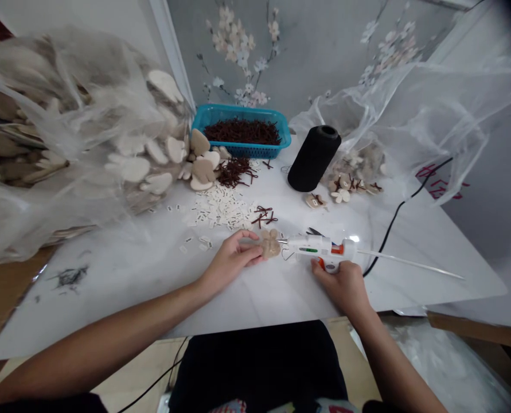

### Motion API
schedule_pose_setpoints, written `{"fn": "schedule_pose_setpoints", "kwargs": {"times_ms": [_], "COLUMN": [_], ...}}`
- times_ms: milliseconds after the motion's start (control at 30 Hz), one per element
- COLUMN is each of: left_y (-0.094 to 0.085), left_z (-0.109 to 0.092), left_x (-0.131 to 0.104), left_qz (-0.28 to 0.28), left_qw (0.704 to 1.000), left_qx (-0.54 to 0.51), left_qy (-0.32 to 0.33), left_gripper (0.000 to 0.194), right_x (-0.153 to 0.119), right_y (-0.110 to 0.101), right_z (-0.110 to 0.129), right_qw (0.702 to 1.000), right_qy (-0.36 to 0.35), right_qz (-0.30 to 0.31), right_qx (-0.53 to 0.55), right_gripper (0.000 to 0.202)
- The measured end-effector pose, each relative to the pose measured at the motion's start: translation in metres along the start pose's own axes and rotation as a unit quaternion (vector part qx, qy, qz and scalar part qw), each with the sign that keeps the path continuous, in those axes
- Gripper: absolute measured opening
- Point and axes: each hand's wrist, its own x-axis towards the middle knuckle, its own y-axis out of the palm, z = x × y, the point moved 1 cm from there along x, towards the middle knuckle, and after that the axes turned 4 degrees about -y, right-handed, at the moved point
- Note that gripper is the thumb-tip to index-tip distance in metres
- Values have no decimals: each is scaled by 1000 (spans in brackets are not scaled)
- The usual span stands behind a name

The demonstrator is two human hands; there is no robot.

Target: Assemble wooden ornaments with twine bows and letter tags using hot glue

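Currently, the left hand [233, 254] pinches a small beige, lobed felt piece [271, 248]. The right hand [344, 285] grips a white-and-orange plastic glue gun [310, 245].

Bag [104, 92] at left of table [130, 281], cutouts [128, 168] in it; basket [255, 152] at back centre, bows [242, 132] in it; spool [313, 163] right of basket, second bag [436, 103] right of spool. Tag pile [221, 207] before basket. Nearer the front edge, small cutout [270, 249] in left hand [233, 256]; glue gun [311, 245] to its right, in right hand [344, 285].
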Motion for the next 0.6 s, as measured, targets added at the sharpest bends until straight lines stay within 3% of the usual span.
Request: {"fn": "schedule_pose_setpoints", "kwargs": {"times_ms": [600], "left_y": [0], "left_z": [2], "left_x": [0], "left_qz": [11], "left_qw": [1000], "left_qx": [-2], "left_qy": [4], "left_gripper": [37], "right_x": [1], "right_y": [-2], "right_z": [4], "right_qw": [998], "right_qy": [-50], "right_qz": [-22], "right_qx": [-43], "right_gripper": [49]}}
